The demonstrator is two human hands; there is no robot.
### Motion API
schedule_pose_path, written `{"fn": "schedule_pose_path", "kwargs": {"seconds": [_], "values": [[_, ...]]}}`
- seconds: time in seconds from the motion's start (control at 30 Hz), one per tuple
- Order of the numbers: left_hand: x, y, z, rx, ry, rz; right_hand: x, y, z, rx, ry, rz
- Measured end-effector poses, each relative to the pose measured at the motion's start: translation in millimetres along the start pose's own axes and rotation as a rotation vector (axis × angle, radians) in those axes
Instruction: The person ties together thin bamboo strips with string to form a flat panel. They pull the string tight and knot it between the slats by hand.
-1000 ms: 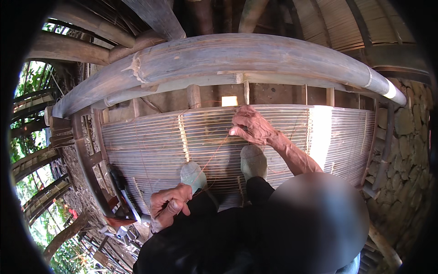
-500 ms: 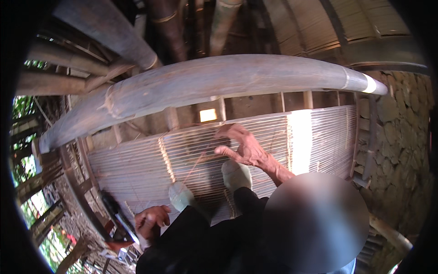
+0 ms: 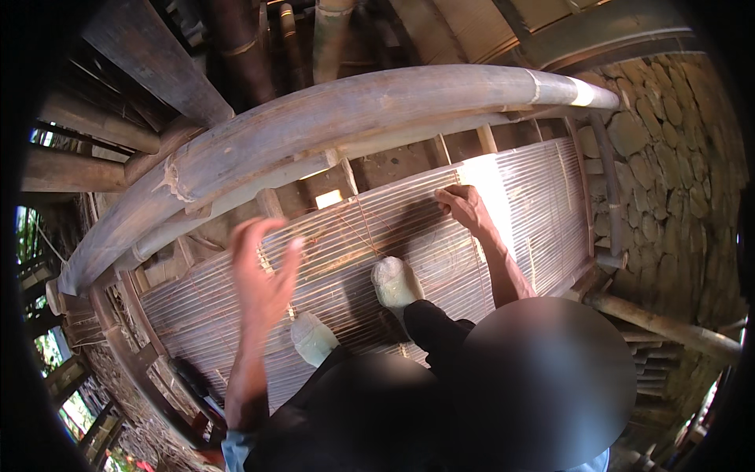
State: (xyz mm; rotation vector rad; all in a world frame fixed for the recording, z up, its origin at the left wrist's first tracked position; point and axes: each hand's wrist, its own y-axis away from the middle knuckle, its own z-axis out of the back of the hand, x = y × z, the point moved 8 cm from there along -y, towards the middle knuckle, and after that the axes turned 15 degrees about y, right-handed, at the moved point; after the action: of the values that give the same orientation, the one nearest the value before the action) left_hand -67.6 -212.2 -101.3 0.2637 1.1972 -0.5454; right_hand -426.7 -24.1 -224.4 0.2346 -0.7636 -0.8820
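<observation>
A slatted bamboo platform (image 3: 204, 322), made of many thin strips with lashing across them, lies below both hands. My left hand (image 3: 263, 271) is raised above its left part, somewhat blurred, with thumb and fingers apart and nothing seen between them. Over the far edge, right of the middle, my right hand (image 3: 464, 208) is closed in a pinch. What its fingertips hold, if anything, is too small to make out. A thin reddish strand (image 3: 366, 223) crosses the strips between the two hands.
My feet, in pale coverings, the left (image 3: 313, 338) and the right (image 3: 397, 283), rest on the strips. A thick bamboo pole (image 3: 354, 102) runs along the far side. At right stands a stone wall (image 3: 668, 149). A dark long object (image 3: 191, 377) lies at the lower left.
My left hand has risen from the lower left to above the strips and opened. The right hand has moved right and closed from spread fingers to a pinch. The view has shifted.
</observation>
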Motion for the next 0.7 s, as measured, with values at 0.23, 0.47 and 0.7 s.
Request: {"fn": "schedule_pose_path", "kwargs": {"seconds": [0.23, 0.47, 0.7], "values": [[34, -19, -202, 0.556, 0.746, 0.56, 105, 95, 10, 0.217, -0.018, 0.204], [-3, -22, -217, 0.756, 1.403, 0.99, 116, 177, 2, 0.443, 0.294, 0.403], [40, -47, -63, 0.507, 0.947, 0.717, 17, 93, 110, -0.007, 0.245, 0.116]]}}
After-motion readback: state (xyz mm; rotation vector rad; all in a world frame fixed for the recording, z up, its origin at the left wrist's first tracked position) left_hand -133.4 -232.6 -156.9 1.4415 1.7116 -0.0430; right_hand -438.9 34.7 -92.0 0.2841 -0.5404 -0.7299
